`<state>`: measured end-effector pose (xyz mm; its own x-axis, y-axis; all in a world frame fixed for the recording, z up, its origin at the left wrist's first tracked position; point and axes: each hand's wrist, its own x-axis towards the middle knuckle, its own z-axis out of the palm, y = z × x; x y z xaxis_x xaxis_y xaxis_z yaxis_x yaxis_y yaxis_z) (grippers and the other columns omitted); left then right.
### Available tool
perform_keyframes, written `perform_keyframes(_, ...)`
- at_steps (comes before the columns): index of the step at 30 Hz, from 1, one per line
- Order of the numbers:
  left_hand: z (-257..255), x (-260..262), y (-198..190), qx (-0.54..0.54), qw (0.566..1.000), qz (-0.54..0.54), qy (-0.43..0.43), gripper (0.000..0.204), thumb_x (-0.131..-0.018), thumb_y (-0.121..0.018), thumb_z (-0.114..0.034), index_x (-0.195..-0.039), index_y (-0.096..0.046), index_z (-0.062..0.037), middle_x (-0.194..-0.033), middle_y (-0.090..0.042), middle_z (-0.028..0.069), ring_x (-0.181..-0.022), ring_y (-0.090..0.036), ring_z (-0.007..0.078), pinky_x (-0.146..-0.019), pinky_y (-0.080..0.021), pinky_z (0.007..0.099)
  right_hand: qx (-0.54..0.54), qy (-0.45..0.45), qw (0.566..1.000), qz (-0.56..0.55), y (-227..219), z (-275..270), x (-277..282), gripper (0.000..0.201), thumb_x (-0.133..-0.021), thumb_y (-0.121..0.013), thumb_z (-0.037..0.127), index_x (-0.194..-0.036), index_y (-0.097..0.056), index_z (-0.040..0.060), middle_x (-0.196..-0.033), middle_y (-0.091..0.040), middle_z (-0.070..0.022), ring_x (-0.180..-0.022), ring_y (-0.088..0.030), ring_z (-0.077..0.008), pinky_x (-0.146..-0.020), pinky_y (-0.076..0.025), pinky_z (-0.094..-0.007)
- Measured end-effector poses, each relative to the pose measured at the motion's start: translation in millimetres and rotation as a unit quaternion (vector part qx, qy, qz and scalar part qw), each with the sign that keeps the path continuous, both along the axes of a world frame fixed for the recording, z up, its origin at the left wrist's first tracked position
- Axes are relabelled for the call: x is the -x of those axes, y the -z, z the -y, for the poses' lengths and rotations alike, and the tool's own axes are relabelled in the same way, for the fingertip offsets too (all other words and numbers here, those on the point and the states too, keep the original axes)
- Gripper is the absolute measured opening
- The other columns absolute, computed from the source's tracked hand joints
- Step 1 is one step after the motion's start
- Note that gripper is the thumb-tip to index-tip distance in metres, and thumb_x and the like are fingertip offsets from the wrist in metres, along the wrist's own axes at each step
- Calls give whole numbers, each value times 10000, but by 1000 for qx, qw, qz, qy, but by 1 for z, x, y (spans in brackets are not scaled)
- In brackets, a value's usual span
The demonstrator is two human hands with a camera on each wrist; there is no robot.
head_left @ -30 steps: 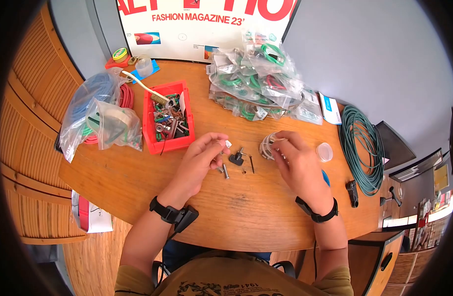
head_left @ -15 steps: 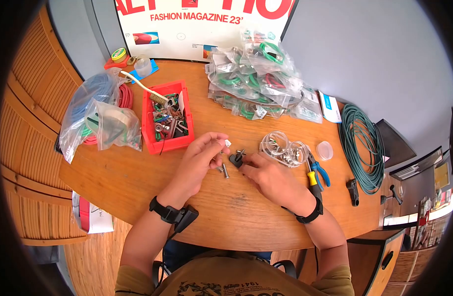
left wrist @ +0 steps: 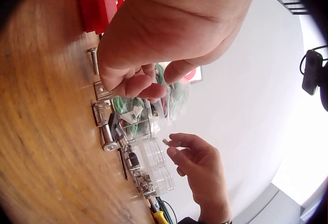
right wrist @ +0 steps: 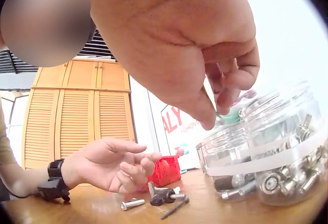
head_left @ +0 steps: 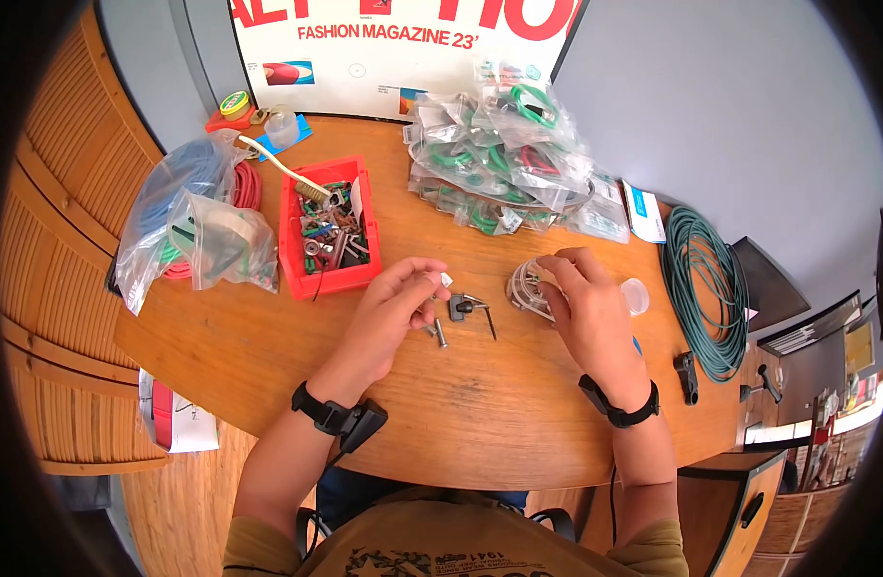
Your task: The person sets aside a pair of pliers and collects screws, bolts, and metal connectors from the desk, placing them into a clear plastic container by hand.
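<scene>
My right hand (head_left: 595,308) is above the clear plastic jars (right wrist: 277,162), which hold metal bolts and fittings. Its thumb and fingertips pinch a small metal piece (left wrist: 165,142), clearest in the left wrist view. Loosely curled, my left hand (head_left: 391,313) hovers low over the table with nothing visible in its fingers. Just right of it on the wood lie a black plastic knob-like part (head_left: 459,307), a thin dark screw (head_left: 491,324) and a silver bolt (head_left: 440,334). A small white piece (head_left: 446,279) shows by the left fingertips.
A red bin (head_left: 289,252) of mixed hardware, with a brush across it, stands left of centre. Bagged cables (head_left: 499,154) are piled at the back. A green cable coil (head_left: 701,288) lies on the right; a clear lid (head_left: 636,296) is beside the jars.
My right hand went left to the black part, then returned over the jars with a small metal piece. The black part has shifted and turned slightly. The left hand stays in place.
</scene>
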<state>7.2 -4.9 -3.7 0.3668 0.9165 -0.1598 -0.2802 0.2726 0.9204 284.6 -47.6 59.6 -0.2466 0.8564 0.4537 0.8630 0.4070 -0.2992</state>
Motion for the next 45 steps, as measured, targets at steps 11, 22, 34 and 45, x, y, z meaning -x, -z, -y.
perform_keyframes(11, 1, 2, 0, 26, 998, 8, 63, 314, -1189, -649, -278, -1430, -662, -76, -1261, -782, 95, -987, -722, 123, -881, -589, 317, 94, -166, 978, 83, 24, 11, 24, 353, -965, -724, 6, -1314, -753, -31, -1288, -746, -157, -1189, -713, -357, -975, -625, -442)
perform_keyframes(22, 5, 0, -7, 38, 995, -8, 96, 321, -1202, -632, -299, -1437, -632, -80, -1505, -707, 170, -1224, -761, 256, -964, -625, 405, 107, -154, 980, 69, 36, 10, 30, 372, -989, -646, 5, -1343, -735, -69, -1434, -698, -186, -1237, -695, -356, -1007, -619, -442)
perform_keyframes(34, 5, -2, -8, 37, 994, -39, 94, 353, -1197, -643, -317, -1456, -618, -79, -1539, -691, 167, -1226, -762, 247, -956, -635, 402, 84, -141, 983, 80, 40, 13, 31, 358, -990, -653, 25, -1326, -743, -59, -1307, -691, -158, -1158, -731, -336, -940, -635, -422)
perform_keyframes(45, 5, -3, -9, 31, 993, -50, 101, 345, -1198, -637, -327, -1445, -622, -86, -1540, -689, 167, -1212, -764, 242, -951, -641, 401, 107, -121, 982, 94, 42, 14, 29, 308, -988, -656, 21, -1272, -761, -35, -1280, -706, -160, -1097, -764, -350, -894, -649, -421)
